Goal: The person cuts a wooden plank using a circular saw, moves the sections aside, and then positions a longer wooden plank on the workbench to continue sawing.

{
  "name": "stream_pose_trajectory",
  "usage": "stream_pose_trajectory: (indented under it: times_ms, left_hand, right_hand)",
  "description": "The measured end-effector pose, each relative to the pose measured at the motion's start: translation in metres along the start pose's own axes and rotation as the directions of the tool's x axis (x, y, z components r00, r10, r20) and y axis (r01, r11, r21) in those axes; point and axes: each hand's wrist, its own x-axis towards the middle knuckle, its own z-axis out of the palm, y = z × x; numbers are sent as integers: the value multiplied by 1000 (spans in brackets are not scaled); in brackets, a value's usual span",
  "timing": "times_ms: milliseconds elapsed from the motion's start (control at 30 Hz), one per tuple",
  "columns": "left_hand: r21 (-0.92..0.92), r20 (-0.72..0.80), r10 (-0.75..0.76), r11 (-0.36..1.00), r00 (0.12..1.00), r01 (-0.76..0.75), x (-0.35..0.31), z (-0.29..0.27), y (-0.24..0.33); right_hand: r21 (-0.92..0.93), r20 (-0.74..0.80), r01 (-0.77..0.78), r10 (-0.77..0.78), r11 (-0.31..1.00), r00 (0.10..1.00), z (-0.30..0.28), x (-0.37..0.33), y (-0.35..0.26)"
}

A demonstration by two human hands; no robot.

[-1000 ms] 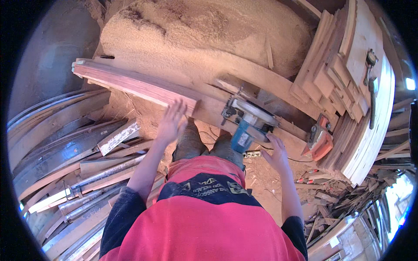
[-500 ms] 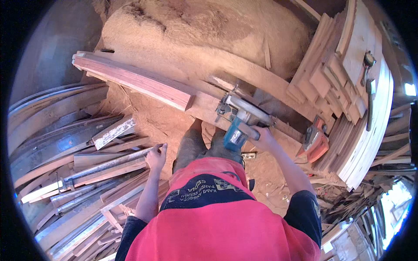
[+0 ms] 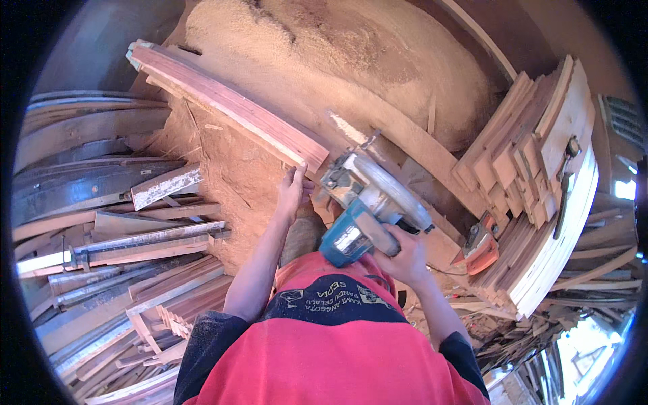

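Circular saw (image 3: 386,183) aslant, motor (image 3: 343,237) toward shirt (image 3: 337,358)

On my feed, the circular saw (image 3: 358,233) had smooth plastic housing and a dull metal guard (image 3: 393,187). Left of the saw, the beam (image 3: 229,100) was smooth, matt wood; beyond the saw, sawdust (image 3: 324,57) looked grainy; nearer than the saw, the shirt (image 3: 331,358) was matt cloth.

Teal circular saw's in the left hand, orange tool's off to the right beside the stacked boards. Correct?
Wrong hand: the head view shows the right hand gripping the teal circular saw. The rest holds: the orange tool is off to the right beside the stacked boards.
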Motion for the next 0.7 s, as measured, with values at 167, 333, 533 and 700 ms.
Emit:
stream_pose_trajectory:
  times_ms: [167,333,533,700]
  left_hand:
    - [-12,-84,74,997,994,-75,18,5,12]
    - [109,-142,190,978,972,-175,56,-8,-19]
    - [224,-235,215,961,948,-162,43,-4,-11]
    - [243,-268,253,951,930,-189,35,-2,-10]
  right_hand:
    - [128,52,-18,12,992,999,34,22,-6]
    - [196,61,22,-34,980,998,56,22,3]
    - [172,93,83,-100,982,991,61,29,34]
    - [153,158,58,-82,987,984,60,32,35]
